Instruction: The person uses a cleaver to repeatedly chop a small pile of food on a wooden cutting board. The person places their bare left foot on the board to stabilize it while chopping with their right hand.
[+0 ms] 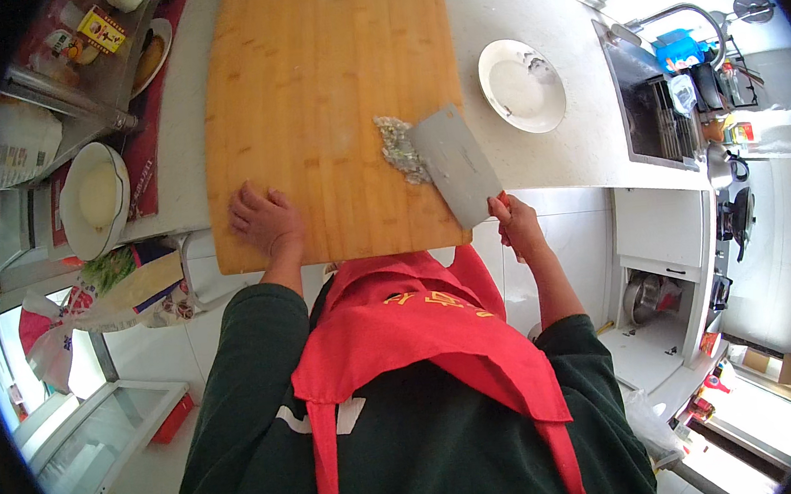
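My right hand (519,225) grips the red-marked handle of a wide cleaver (457,164) at the front right corner of a large wooden cutting board (310,78). The blade lies nearly flat, its far left edge against a small heap of pale, finely chopped food with green bits (400,149). What this food is I cannot tell. On the board's front left part rests my left hand (267,219), its fingers apart and nothing in it. Right of the board, on the countertop, stands a white oval plate (521,88) with dark markings on its rim.
Left of the board, a white enamel basin (97,202) holds something pale. Beyond it is a metal rack (72,99) with packages. At the right are a sink (650,97) with a curved faucet (681,9), a kettle (720,165) and a stove. A plastic bag (117,285) hangs at the left.
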A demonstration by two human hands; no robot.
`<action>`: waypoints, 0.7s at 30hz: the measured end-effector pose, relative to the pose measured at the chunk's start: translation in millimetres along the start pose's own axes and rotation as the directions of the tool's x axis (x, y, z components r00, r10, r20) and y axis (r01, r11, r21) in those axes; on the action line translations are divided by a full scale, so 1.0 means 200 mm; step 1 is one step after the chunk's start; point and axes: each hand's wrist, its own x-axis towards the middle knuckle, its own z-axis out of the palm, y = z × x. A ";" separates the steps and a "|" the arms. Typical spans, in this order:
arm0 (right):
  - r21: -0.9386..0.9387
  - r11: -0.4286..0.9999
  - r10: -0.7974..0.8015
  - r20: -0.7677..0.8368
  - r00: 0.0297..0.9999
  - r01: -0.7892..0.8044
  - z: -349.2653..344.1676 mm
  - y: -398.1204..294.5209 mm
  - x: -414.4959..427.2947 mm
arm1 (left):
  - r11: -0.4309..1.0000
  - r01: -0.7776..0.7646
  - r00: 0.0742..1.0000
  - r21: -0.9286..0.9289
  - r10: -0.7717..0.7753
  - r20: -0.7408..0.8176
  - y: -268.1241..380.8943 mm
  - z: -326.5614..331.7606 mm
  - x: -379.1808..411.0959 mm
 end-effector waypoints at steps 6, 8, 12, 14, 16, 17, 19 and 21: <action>-0.068 0.995 -0.081 -0.117 0.990 0.073 -0.16 0.00 -0.18 | 0.999 -0.016 0.999 0.038 0.018 -0.044 -0.01 0.03 -0.01; -0.225 0.947 -0.278 -0.215 0.936 0.230 -0.14 -0.02 -0.23 | 0.998 -0.029 0.996 0.047 0.033 -0.085 -0.02 0.04 -0.01; -0.557 0.666 -0.706 -0.258 0.659 0.496 0.04 -0.15 -0.26 | 1.000 -0.018 0.999 0.005 0.019 -0.029 0.00 0.01 -0.01; -0.758 0.504 -0.785 -0.203 0.585 0.413 0.14 -0.20 -0.23 | 1.000 -0.022 0.999 -0.011 0.022 -0.039 0.00 0.00 0.00; -0.860 0.383 -0.798 -0.125 0.590 0.336 0.25 -0.16 -0.17 | 1.000 -0.025 0.999 0.004 0.025 -0.037 -0.01 0.01 0.00; -0.853 0.381 -0.757 -0.065 0.651 0.358 0.29 -0.13 -0.15 | 1.000 -0.028 0.999 0.010 0.028 -0.034 -0.01 0.02 0.00; -0.795 0.436 -0.749 -0.060 0.660 0.421 0.37 -0.03 -0.10 | 0.999 -0.041 0.998 0.005 0.041 -0.044 -0.02 0.02 0.00; -0.786 0.448 -0.751 -0.073 0.656 0.426 0.39 0.00 -0.12 | 1.000 -0.023 1.000 0.013 0.023 -0.017 -0.02 0.01 -0.01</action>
